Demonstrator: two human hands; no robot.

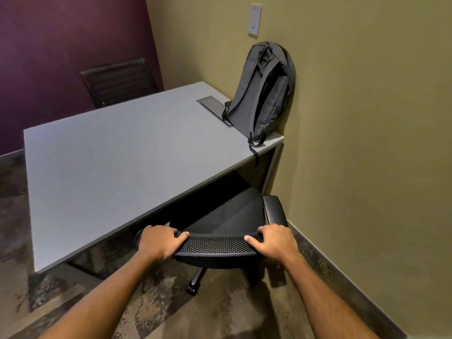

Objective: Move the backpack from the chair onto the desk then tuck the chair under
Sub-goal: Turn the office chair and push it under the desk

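A grey backpack [263, 94] stands upright on the far right corner of the grey desk [110, 167], leaning against the olive wall. One strap hangs over the desk edge. The black mesh office chair [215, 245] stands at the near side of the desk, its seat partly under the desktop. My left hand [160, 241] grips the left end of the chair's backrest top. My right hand [271, 242] grips the right end. The chair's right armrest [275, 207] is close to the wall; the left one is hidden.
A second black chair [119, 80] stands behind the desk against the purple wall. A cable hatch [211, 105] is set in the desktop beside the backpack. The olive wall and its baseboard [342, 272] run close on the right. Patterned carpet covers the floor.
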